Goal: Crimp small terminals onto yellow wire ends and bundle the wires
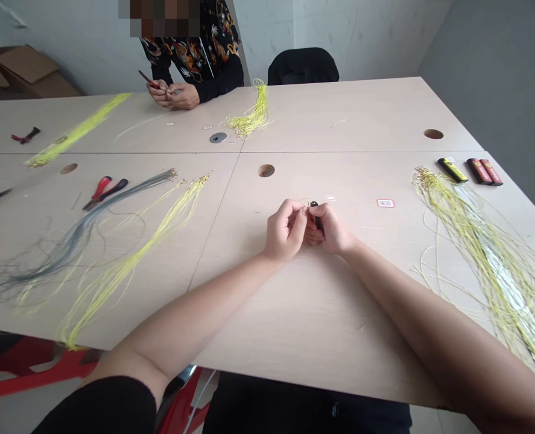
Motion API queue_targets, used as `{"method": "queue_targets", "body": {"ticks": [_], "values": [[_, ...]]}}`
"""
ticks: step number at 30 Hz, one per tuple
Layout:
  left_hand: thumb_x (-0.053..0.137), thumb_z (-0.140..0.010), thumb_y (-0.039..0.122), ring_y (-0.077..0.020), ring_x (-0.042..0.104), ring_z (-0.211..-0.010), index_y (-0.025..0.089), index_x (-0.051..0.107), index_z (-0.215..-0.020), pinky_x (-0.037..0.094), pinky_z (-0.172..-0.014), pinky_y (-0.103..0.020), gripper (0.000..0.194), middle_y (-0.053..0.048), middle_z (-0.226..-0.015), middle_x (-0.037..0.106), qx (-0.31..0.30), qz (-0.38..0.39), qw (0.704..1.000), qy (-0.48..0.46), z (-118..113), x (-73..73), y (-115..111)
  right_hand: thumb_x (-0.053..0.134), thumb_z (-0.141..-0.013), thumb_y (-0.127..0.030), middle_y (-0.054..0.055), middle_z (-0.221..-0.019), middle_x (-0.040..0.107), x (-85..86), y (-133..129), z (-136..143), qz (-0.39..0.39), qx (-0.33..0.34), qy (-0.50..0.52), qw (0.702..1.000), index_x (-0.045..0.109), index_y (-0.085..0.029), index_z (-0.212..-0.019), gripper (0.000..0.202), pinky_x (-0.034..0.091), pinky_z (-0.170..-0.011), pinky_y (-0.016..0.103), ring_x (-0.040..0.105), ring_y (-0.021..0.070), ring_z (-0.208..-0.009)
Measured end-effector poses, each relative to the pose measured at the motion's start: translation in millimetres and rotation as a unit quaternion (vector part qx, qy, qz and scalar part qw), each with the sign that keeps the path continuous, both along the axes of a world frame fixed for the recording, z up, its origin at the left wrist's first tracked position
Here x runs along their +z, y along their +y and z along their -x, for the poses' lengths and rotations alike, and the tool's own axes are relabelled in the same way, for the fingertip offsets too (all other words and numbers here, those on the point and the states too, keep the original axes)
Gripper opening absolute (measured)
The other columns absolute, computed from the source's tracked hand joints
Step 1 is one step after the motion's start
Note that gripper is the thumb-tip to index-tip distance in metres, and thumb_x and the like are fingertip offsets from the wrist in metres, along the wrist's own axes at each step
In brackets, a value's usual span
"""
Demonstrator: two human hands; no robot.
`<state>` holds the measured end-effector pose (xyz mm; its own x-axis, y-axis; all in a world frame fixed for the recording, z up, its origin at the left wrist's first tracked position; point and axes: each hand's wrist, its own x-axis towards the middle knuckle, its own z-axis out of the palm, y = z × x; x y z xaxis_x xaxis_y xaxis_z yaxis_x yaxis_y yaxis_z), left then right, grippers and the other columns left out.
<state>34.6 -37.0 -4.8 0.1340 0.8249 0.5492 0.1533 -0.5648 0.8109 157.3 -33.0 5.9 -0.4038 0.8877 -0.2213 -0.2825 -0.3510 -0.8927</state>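
Close together above the middle of the near table are both hands. My left hand [286, 229] is closed in a pinch, thumb against forefinger, on what looks like a thin yellow line [307, 201]; little of it shows. My right hand [333, 231] is wrapped round a small black object [316, 220], its thumb near the top end. The fingers hide most of that object, so its kind is unclear. The fingertips of the two hands meet or nearly meet. To the right lies a bundle of yellow lines [464, 220] with small metallic ends gathered at the top.
Left are a grey line bundle [84, 226], a yellow bundle [158, 232] and red-black pliers [102, 191]. Far right lie a black-and-yellow cylinder [452, 170] and red ones [484, 172]. Across the table, a co-worker's hands [177, 95] hold a red-handled tool. A table hole [266, 171] lies ahead.
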Motion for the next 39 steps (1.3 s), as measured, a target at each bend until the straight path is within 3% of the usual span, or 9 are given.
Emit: {"method": "queue_targets", "body": {"ticks": [15, 25, 34, 39], "values": [[0.049, -0.095, 0.044, -0.0083, 0.055, -0.054, 0.020, 0.049, -0.078, 0.041, -0.051, -0.020, 0.029, 0.003, -0.061, 0.059, 0.005, 0.009, 1.000, -0.002, -0.5, 0.1, 0.1, 0.042, -0.069, -0.041, -0.006, -0.038, 0.025, 5.1, -1.2, 0.0, 0.000, -0.002, -0.009, 1.000, 0.031, -0.023, -0.050, 0.028, 0.016, -0.037, 0.023, 0.017, 0.0070, -0.036], [0.050, -0.095, 0.041, -0.0089, 0.060, -0.056, 0.019, 0.050, -0.080, 0.045, -0.054, -0.021, 0.026, 0.002, -0.064, 0.064, -0.019, 0.025, 0.999, -0.022, -0.9, 0.7, -0.6, 0.044, -0.078, -0.044, -0.006, -0.041, 0.027, 1.5, -2.8, -1.5, -0.045, -0.002, -0.017, 0.999, 0.032, -0.023, -0.053, 0.035, 0.019, -0.039, 0.023, 0.021, 0.0070, -0.038], [0.050, -0.094, 0.044, -0.0077, 0.051, -0.052, 0.020, 0.049, -0.077, 0.040, -0.050, -0.020, 0.030, 0.004, -0.059, 0.056, 0.019, 0.006, 1.000, -0.003, -0.3, -0.2, 0.4, 0.043, -0.071, -0.038, -0.006, -0.040, 0.026, 1.9, -1.5, -0.2, -0.019, -0.003, -0.021, 1.000, 0.031, -0.023, -0.051, 0.027, 0.017, -0.037, 0.023, 0.019, 0.0070, -0.037], [0.049, -0.094, 0.045, -0.0080, 0.054, -0.053, 0.020, 0.049, -0.077, 0.040, -0.050, -0.020, 0.031, 0.003, -0.061, 0.058, 0.011, 0.011, 1.000, -0.004, -0.8, 0.9, 0.6, 0.042, -0.073, -0.038, -0.006, -0.040, 0.025, 3.5, -1.6, 0.0, -0.004, -0.008, -0.019, 1.000, 0.029, -0.024, -0.053, 0.027, 0.016, -0.037, 0.023, 0.018, 0.0070, -0.037]]}}
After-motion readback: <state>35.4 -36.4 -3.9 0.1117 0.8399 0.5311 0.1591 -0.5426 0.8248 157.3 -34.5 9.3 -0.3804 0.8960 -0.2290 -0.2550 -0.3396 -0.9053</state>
